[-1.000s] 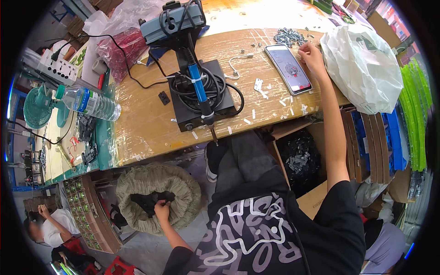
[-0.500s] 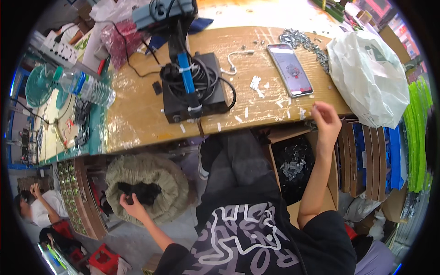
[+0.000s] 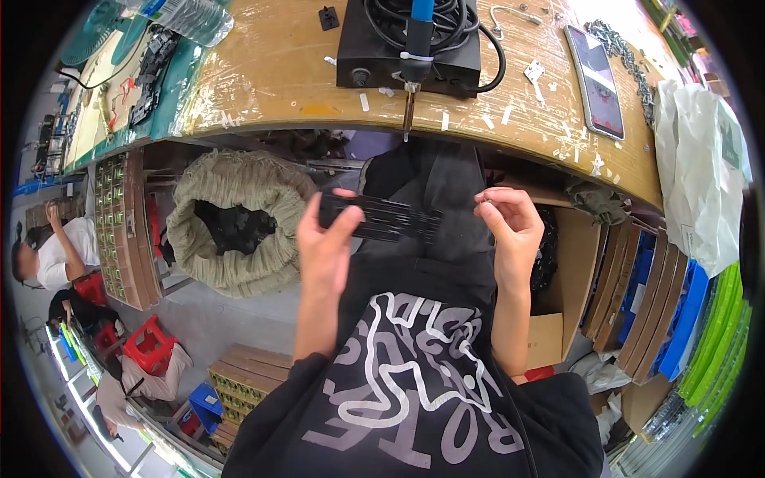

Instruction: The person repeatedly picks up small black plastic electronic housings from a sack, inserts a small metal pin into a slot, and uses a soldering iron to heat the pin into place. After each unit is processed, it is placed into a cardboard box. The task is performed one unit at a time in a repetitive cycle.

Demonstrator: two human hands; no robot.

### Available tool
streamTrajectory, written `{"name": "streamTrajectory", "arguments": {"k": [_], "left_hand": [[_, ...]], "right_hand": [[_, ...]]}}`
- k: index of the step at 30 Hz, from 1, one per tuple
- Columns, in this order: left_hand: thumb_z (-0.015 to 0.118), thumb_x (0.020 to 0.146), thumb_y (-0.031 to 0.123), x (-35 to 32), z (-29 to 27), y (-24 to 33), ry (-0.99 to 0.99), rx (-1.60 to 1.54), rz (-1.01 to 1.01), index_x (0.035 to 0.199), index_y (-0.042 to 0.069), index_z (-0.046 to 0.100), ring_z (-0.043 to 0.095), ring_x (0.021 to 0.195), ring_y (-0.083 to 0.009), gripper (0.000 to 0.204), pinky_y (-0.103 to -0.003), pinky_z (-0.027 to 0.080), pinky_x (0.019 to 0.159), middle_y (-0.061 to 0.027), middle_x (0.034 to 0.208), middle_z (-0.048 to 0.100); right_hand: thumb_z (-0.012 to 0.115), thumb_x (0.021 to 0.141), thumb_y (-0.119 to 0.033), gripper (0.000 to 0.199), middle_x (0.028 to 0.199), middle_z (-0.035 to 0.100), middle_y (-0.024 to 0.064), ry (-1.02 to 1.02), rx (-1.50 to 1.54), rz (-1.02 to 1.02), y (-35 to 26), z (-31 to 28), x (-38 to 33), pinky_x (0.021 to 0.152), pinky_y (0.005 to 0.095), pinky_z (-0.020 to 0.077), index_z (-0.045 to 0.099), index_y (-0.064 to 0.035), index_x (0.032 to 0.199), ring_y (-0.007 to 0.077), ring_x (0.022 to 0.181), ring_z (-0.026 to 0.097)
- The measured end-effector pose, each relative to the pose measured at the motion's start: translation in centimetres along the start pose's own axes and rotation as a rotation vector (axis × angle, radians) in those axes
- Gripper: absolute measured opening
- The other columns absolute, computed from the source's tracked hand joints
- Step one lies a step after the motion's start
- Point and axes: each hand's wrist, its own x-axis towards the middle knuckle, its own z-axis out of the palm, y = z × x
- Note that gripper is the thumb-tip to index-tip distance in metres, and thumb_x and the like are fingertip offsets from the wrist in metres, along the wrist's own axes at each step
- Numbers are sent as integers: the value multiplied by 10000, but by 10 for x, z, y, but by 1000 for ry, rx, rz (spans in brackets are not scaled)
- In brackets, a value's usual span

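Above my lap, my left hand (image 3: 325, 239) grips a flat black slotted plastic piece (image 3: 382, 219) at its left end, thumb on top. The piece's right end is blurred against my dark trousers. Just to the right, my right hand (image 3: 514, 227) has thumb and forefinger pinched together. A tiny thing seems to be between those fingertips, too small to name. My two hands are apart, and the right one does not touch the black piece.
An olive cloth sack (image 3: 239, 171) with black pieces inside stands left of my legs. On the right is an open cardboard box (image 3: 578, 247). A metal-tipped tool (image 3: 409, 99) hangs over the table edge by a black unit (image 3: 358, 60); a phone (image 3: 596, 84) lies right.
My left hand has come from the sack to above my lap, now holding the black piece. My right hand has moved from the table edge to above my lap. The view has tilted downward.
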Motion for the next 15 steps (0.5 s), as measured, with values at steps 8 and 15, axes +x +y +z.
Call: {"name": "streamTrajectory", "arguments": {"k": [8, 15], "left_hand": [[637, 720, -18, -15, 31, -28, -120, 20, -148, 955, -2, 508, 530, 771, -86, 268, -210, 440, 717, -38, 834, 549], [663, 708, 7, -14, 37, -27, -222, 289, -55, 910, -8, 523, 534, 734, -70, 246, -201, 445, 679, -24, 779, 561]], "right_hand": [[579, 724, 73, 156, 861, 571, 118, -85, 254, 80, 2, 1, -6, 767, 270, 436, 497, -16, 822, 169, 837, 557], [599, 709, 64, 171, 878, 574, 128, -121, 265, 80, 2, -5, -12, 776, 276, 423, 498, -19, 820, 171, 850, 551]]}}
